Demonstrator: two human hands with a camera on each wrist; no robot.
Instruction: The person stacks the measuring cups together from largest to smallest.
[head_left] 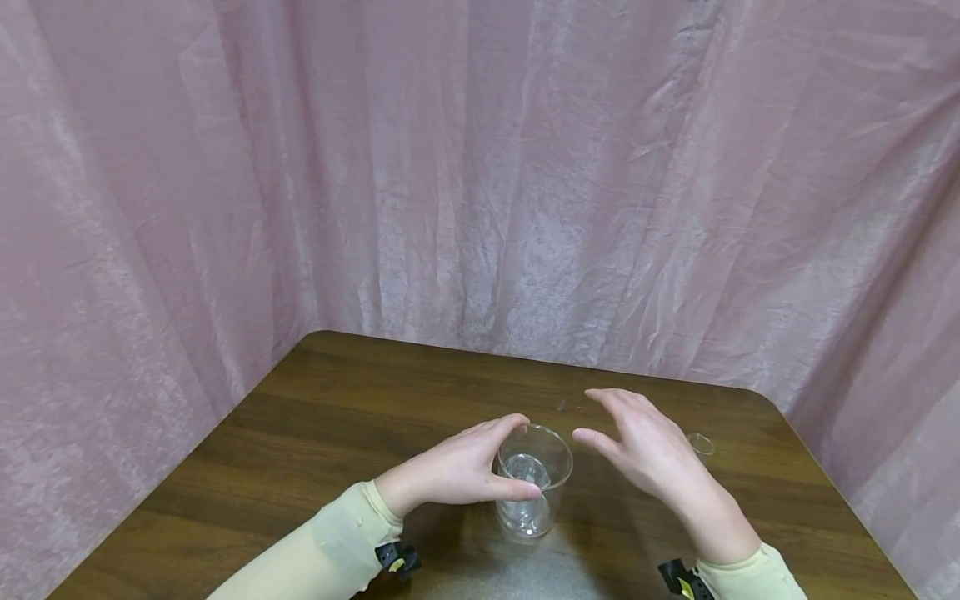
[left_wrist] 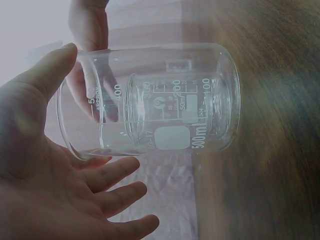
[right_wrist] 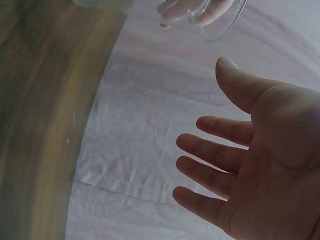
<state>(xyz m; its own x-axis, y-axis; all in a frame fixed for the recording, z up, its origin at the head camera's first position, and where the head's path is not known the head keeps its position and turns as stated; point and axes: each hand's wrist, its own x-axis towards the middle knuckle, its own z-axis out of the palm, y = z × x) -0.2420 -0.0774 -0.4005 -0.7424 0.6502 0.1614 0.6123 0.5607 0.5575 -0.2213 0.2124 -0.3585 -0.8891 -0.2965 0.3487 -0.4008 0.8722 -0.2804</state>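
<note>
A clear glass 500 mL beaker (head_left: 557, 468) stands upright near the front middle of the table, white markings on its side. Nested inside is a smaller glass beaker (left_wrist: 172, 100) with its own scale. My left hand (head_left: 468, 467) holds the large beaker close to its rim, thumb on the near side and index finger round the far side. The other fingers spread loosely beside the glass in the left wrist view. To the right of the beaker, my right hand (head_left: 652, 446) is raised, fingers extended and thumb apart, holding nothing; its palm (right_wrist: 280, 150) faces the beaker.
Another clear glass piece (head_left: 701, 443) shows its round rim behind my right hand, mostly hidden. The brown wooden table (head_left: 300, 433) has rounded far corners. Pink curtains (head_left: 480, 208) hang behind it and along the sides.
</note>
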